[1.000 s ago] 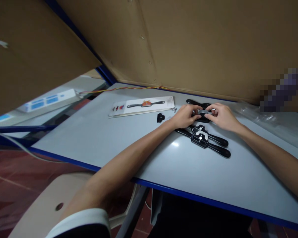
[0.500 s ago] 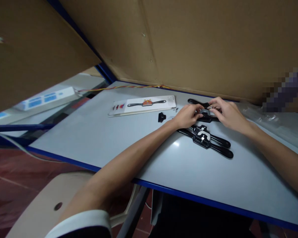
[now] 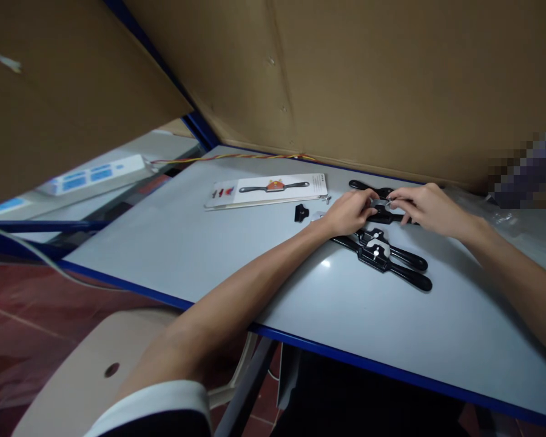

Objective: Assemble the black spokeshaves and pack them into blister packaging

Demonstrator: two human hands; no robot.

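My left hand (image 3: 351,211) is closed, its thumb and fingers pinching a grey metal blade (image 3: 379,205) over the middle of a black spokeshave (image 3: 383,215). Just to the right, my right hand (image 3: 425,207) holds a small shiny screw (image 3: 389,203) between thumb and fingertips, at the blade. Fingers partly hide the spokeshave's body. Nearer to me lie two more spokeshaves; the front spokeshave (image 3: 374,260) carries a pale blade. Another spokeshave (image 3: 361,185) lies behind my hands. A loose black cap piece (image 3: 301,212) rests left of my left hand.
Printed cardboard packaging (image 3: 273,187) lies at the back left, with small metal screws (image 3: 326,199) by its corner. Clear plastic wrapping (image 3: 505,221) is at the right. Cardboard walls (image 3: 368,85) rise behind the table (image 3: 164,243). A power strip (image 3: 100,173) sits beyond the left edge.
The view has shifted slightly, so everything sits a little farther right. My right fingers have changed their pose around the screw. My left hand keeps its place at the blade.
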